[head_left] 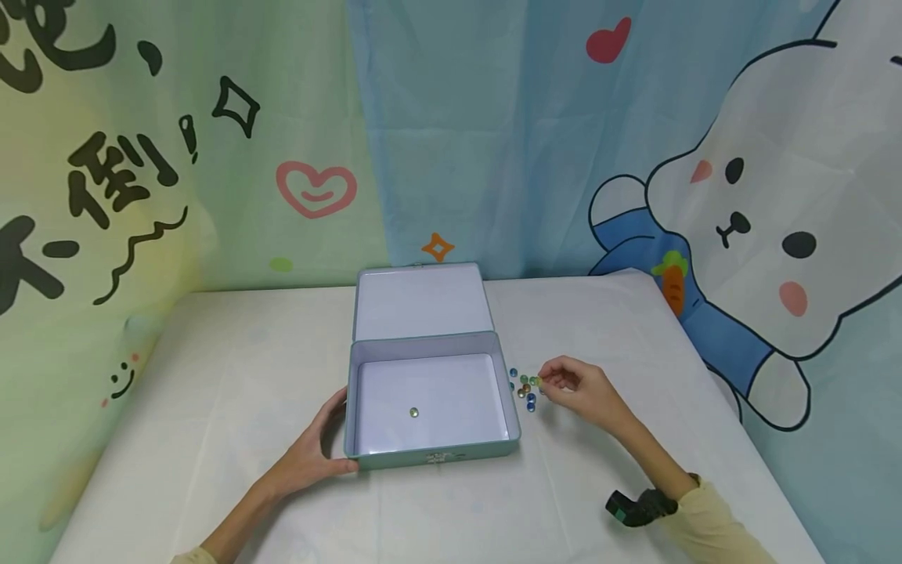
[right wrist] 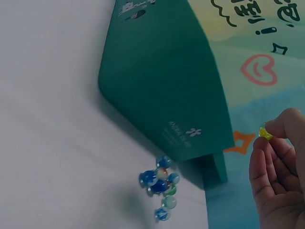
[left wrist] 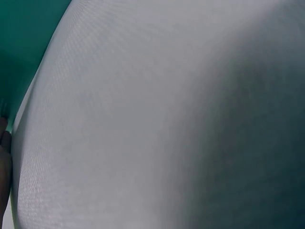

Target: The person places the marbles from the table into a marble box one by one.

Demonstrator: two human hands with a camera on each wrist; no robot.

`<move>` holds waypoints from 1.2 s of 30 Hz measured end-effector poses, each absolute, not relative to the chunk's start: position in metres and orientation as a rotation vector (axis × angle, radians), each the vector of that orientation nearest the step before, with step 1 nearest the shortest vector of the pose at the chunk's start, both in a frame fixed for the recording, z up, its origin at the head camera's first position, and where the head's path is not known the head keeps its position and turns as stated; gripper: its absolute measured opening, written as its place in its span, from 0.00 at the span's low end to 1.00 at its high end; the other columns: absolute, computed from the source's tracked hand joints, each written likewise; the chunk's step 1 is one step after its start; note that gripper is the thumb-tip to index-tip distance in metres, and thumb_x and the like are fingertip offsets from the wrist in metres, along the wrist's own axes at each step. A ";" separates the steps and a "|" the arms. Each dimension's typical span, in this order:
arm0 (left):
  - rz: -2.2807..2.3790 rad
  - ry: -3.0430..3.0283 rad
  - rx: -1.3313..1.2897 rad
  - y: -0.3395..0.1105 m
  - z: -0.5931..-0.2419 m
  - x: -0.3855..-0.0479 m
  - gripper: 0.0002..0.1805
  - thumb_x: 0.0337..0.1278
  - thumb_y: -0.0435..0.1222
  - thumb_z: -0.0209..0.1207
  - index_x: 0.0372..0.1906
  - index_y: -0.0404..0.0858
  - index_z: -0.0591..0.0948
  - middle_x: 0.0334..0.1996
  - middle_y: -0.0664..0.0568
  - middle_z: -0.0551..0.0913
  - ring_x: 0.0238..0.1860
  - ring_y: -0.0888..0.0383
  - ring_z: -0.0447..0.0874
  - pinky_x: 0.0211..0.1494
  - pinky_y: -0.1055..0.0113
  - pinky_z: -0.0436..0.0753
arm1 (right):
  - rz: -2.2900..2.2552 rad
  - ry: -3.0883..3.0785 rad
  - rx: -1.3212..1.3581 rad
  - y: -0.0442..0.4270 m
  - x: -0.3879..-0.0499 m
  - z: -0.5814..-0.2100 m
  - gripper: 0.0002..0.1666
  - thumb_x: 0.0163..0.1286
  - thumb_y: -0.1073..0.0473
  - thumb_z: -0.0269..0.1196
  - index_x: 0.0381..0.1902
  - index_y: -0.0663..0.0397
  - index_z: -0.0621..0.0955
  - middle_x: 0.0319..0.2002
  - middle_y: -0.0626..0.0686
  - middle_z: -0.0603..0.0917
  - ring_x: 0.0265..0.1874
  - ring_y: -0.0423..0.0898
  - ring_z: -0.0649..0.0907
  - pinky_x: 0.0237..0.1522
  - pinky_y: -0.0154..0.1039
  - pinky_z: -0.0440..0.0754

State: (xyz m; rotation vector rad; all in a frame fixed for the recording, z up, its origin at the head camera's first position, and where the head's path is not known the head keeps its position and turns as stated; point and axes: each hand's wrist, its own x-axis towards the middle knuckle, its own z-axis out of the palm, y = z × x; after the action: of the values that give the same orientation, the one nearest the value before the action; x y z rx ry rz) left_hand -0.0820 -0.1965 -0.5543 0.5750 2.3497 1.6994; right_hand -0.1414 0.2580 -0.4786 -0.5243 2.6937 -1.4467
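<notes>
In the head view an open tin box (head_left: 437, 458) with a pale inside stands on the table. One small clear marble (head_left: 413, 412) lies on its floor. My left hand (head_left: 310, 454) rests against the box's left side, fingers along the wall and thumb at the front corner; only its fingertips (left wrist: 5, 143) show in the left wrist view. My right hand (head_left: 581, 394) is to the right of the box, above several coloured marbles (head_left: 524, 388). Between thumb and fingertips it pinches a yellow marble (right wrist: 265, 132), clear of the loose marbles (right wrist: 159, 183) in the right wrist view.
The tin's hinged lid (head_left: 423, 303) leans back behind the box. A white cloth (head_left: 268, 345) covers the table. A printed curtain (head_left: 451, 141) hangs close behind the far table edge. A black device (head_left: 640, 507) is strapped to the right wrist.
</notes>
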 end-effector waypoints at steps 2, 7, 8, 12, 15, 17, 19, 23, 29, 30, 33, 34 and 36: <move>1.695 2.355 0.574 -0.196 -0.554 -0.082 0.62 0.39 0.39 0.75 0.77 0.55 0.47 0.75 0.43 0.56 0.69 0.80 0.51 0.68 0.26 0.47 | -1.427 2.690 -0.540 0.254 -0.143 -0.472 0.08 0.63 0.64 0.66 0.41 0.57 0.82 0.36 0.53 0.85 0.33 0.35 0.79 0.38 0.24 0.82; 1.689 2.366 0.567 -0.196 -0.553 -0.081 0.62 0.38 0.39 0.75 0.77 0.56 0.47 0.75 0.43 0.56 0.69 0.80 0.51 0.69 0.26 0.48 | -1.370 2.669 -0.589 0.243 -0.148 -0.458 0.08 0.63 0.62 0.67 0.40 0.55 0.82 0.35 0.50 0.84 0.33 0.36 0.79 0.41 0.26 0.82; 1.692 2.365 0.568 -0.196 -0.554 -0.081 0.62 0.38 0.39 0.75 0.77 0.55 0.47 0.75 0.42 0.56 0.69 0.80 0.51 0.69 0.26 0.48 | -1.364 2.654 -0.611 0.240 -0.150 -0.455 0.08 0.63 0.62 0.67 0.40 0.55 0.82 0.35 0.51 0.85 0.33 0.37 0.79 0.41 0.26 0.82; 1.695 2.372 0.578 -0.196 -0.555 -0.082 0.62 0.38 0.39 0.75 0.77 0.55 0.47 0.75 0.42 0.57 0.69 0.79 0.51 0.69 0.26 0.47 | -1.318 2.613 -0.701 0.229 -0.157 -0.447 0.07 0.63 0.64 0.67 0.39 0.54 0.82 0.34 0.49 0.84 0.33 0.37 0.79 0.40 0.27 0.82; 1.696 2.376 0.576 -0.196 -0.556 -0.082 0.63 0.37 0.39 0.76 0.77 0.55 0.48 0.75 0.43 0.57 0.69 0.80 0.51 0.69 0.26 0.47 | -1.272 2.594 -0.779 0.217 -0.163 -0.440 0.06 0.62 0.65 0.66 0.38 0.53 0.82 0.33 0.48 0.84 0.32 0.37 0.78 0.39 0.28 0.82; 1.697 2.377 0.574 -0.196 -0.556 -0.082 0.63 0.37 0.39 0.76 0.77 0.55 0.48 0.75 0.43 0.57 0.69 0.80 0.51 0.69 0.26 0.46 | -1.245 2.579 -0.829 0.209 -0.166 -0.435 0.06 0.62 0.65 0.67 0.37 0.53 0.82 0.32 0.47 0.83 0.31 0.37 0.78 0.37 0.29 0.82; 1.698 2.375 0.568 -0.196 -0.555 -0.081 0.63 0.37 0.39 0.76 0.77 0.56 0.47 0.75 0.43 0.57 0.69 0.80 0.50 0.69 0.26 0.46 | -1.220 2.557 -0.883 0.201 -0.170 -0.432 0.05 0.62 0.64 0.66 0.37 0.53 0.82 0.31 0.47 0.83 0.30 0.36 0.78 0.35 0.29 0.82; 1.692 2.372 0.550 -0.196 -0.554 -0.081 0.62 0.38 0.40 0.76 0.77 0.56 0.47 0.75 0.44 0.57 0.70 0.77 0.50 0.69 0.26 0.46 | -1.142 2.526 -0.997 0.184 -0.181 -0.427 0.04 0.63 0.62 0.65 0.37 0.54 0.82 0.30 0.47 0.84 0.29 0.35 0.78 0.34 0.30 0.81; 1.672 2.376 0.521 -0.195 -0.552 -0.081 0.62 0.39 0.41 0.76 0.77 0.58 0.47 0.75 0.45 0.56 0.74 0.62 0.50 0.70 0.27 0.47 | -1.069 2.469 -1.121 0.154 -0.199 -0.425 0.04 0.63 0.63 0.64 0.36 0.54 0.82 0.30 0.48 0.85 0.29 0.36 0.79 0.36 0.30 0.83; 1.672 2.375 0.518 -0.195 -0.552 -0.081 0.62 0.39 0.41 0.76 0.77 0.58 0.47 0.75 0.45 0.56 0.75 0.59 0.50 0.70 0.27 0.47 | -1.060 2.457 -1.138 0.149 -0.201 -0.426 0.03 0.63 0.63 0.64 0.36 0.54 0.82 0.30 0.48 0.84 0.29 0.36 0.79 0.36 0.30 0.83; 1.671 2.379 0.512 -0.195 -0.552 -0.081 0.62 0.38 0.42 0.76 0.77 0.58 0.48 0.75 0.45 0.56 0.75 0.52 0.50 0.70 0.27 0.46 | -1.021 2.424 -1.194 0.131 -0.210 -0.429 0.03 0.62 0.64 0.64 0.35 0.55 0.82 0.29 0.49 0.84 0.29 0.36 0.79 0.35 0.29 0.83; 1.671 2.378 0.511 -0.195 -0.552 -0.081 0.62 0.38 0.42 0.76 0.77 0.58 0.47 0.75 0.45 0.56 0.75 0.50 0.50 0.70 0.27 0.46 | -1.007 2.413 -1.212 0.124 -0.212 -0.431 0.03 0.62 0.64 0.64 0.35 0.55 0.82 0.29 0.49 0.84 0.29 0.35 0.79 0.35 0.28 0.82; 1.670 2.376 0.516 -0.195 -0.552 -0.082 0.62 0.38 0.42 0.76 0.77 0.58 0.47 0.75 0.45 0.56 0.75 0.45 0.50 0.70 0.27 0.47 | -0.985 2.385 -1.233 0.112 -0.217 -0.434 0.03 0.62 0.64 0.64 0.34 0.56 0.82 0.29 0.50 0.85 0.29 0.35 0.79 0.34 0.27 0.82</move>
State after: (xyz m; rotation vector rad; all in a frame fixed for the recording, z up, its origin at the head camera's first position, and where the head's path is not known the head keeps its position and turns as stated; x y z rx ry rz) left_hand -0.0817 -0.1950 -0.5524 0.5158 2.3758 1.6697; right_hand -0.2174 0.1123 -0.4340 -1.2326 2.3851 -0.9849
